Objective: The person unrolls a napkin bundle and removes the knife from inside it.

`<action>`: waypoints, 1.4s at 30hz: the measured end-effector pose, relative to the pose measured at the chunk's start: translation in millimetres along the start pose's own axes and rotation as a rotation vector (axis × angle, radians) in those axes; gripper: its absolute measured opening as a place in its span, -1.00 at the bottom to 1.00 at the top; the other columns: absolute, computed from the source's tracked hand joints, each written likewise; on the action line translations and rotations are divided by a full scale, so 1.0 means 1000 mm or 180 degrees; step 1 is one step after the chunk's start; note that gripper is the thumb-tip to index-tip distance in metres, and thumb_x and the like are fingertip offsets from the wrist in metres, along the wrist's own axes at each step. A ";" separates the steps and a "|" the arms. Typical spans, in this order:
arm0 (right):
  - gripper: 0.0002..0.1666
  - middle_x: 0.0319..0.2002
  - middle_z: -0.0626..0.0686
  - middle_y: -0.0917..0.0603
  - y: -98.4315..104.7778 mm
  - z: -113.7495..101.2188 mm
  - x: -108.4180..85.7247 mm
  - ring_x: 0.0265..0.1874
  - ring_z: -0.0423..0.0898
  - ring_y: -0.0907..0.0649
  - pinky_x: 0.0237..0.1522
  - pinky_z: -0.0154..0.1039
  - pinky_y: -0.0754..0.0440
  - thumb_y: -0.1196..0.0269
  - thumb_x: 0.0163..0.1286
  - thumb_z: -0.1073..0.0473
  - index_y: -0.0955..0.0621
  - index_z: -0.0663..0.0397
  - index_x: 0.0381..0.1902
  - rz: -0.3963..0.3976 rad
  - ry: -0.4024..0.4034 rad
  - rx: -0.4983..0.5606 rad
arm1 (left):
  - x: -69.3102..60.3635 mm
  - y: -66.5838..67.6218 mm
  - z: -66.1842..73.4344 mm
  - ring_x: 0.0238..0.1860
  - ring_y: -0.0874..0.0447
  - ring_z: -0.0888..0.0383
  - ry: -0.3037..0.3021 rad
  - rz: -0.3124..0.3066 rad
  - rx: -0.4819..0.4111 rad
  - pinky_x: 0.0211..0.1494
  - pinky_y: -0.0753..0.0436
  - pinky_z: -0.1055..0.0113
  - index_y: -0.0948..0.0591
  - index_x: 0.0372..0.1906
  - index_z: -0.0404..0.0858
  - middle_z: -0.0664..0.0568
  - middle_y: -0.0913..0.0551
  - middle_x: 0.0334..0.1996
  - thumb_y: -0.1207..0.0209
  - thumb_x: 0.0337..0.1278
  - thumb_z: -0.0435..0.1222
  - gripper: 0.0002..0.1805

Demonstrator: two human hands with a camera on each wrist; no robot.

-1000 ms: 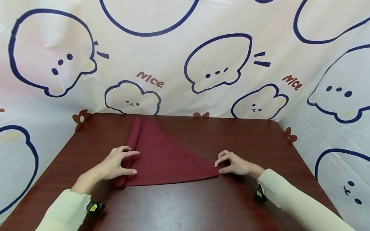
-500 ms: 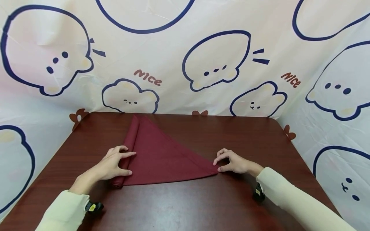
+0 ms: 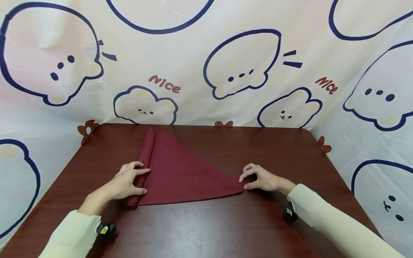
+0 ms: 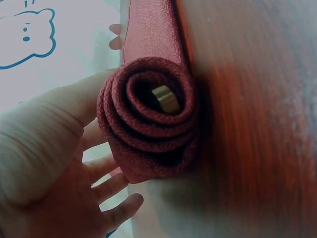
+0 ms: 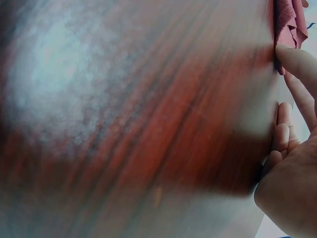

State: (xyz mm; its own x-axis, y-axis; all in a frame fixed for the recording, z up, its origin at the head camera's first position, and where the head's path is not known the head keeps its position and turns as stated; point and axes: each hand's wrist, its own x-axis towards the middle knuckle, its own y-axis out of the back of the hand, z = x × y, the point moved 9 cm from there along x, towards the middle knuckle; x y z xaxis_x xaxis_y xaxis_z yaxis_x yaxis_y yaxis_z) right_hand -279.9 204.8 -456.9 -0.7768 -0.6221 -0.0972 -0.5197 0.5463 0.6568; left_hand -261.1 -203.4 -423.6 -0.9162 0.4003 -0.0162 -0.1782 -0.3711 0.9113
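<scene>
A dark red cloth [image 3: 184, 175] lies on the table, its left side wound into a roll [image 3: 146, 147] and the rest flat, narrowing to a corner at the right. My left hand [image 3: 124, 181] rests over the roll, thumb and index finger reaching across onto the flat cloth. In the left wrist view, the end of the roll shows several layers, with a gold-coloured piece [image 4: 166, 99] inside; what it belongs to is hidden. My right hand [image 3: 264, 179] pinches the cloth's right corner between thumb and index finger. That corner [image 5: 290, 29] also appears in the right wrist view.
The brown wooden table [image 3: 193, 229] has a glossy top. Behind it and at both sides hangs a pale sheet [image 3: 190, 68] printed with cartoon animals. Black straps with small devices [image 3: 106, 230] sit at both wrists.
The left hand and the roll have shifted slightly left relative to the right hand. My right hand stays at the cloth's corner. The head view has moved a little.
</scene>
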 end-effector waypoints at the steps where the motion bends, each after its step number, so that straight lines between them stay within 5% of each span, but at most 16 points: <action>1: -0.81 0.01 0.07 -0.49 0.001 0.000 -0.001 0.09 -0.05 -0.39 0.21 0.02 -0.31 -0.46 0.23 0.20 -0.77 -0.04 -0.17 0.0003 -0.0011 -0.0013 | 0.000 -0.001 0.001 0.28 -0.26 -0.41 -0.0003 -0.0012 -0.0013 0.19 -0.42 -0.34 -0.62 0.27 -0.23 -0.34 -0.39 0.30 -0.51 -0.09 -0.17 -0.29; 9: -0.80 0.01 0.08 -0.49 0.003 -0.001 -0.001 0.09 -0.04 -0.38 0.21 0.01 -0.31 -0.46 0.22 0.21 -0.76 -0.03 -0.17 0.0007 -0.0002 -0.0017 | -0.003 0.001 0.004 0.30 -0.26 -0.44 -0.0034 -0.0004 0.0065 0.17 -0.40 -0.39 -0.69 0.19 -0.14 -0.34 -0.39 0.32 -0.44 0.02 -0.19 -0.46; 42: -0.80 0.01 0.10 -0.50 0.000 0.001 0.001 0.08 -0.04 -0.39 0.20 -0.01 -0.33 -0.46 0.23 0.22 -0.77 0.00 -0.17 0.0010 0.0041 -0.0041 | -0.022 0.013 -0.028 0.34 -0.16 -0.52 0.0018 0.0014 -0.0402 0.21 -0.28 -0.47 -0.55 0.26 -0.19 -0.40 -0.34 0.36 -0.46 0.01 -0.07 -0.32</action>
State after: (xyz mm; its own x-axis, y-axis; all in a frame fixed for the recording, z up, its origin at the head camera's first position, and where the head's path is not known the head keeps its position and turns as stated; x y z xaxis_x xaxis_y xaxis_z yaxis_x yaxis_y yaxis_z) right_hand -281.3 204.5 -457.3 -0.7738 -0.6277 -0.0854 -0.5126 0.5411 0.6667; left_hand -253.1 -240.2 -423.2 -0.9191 0.3938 -0.0150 -0.2177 -0.4756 0.8523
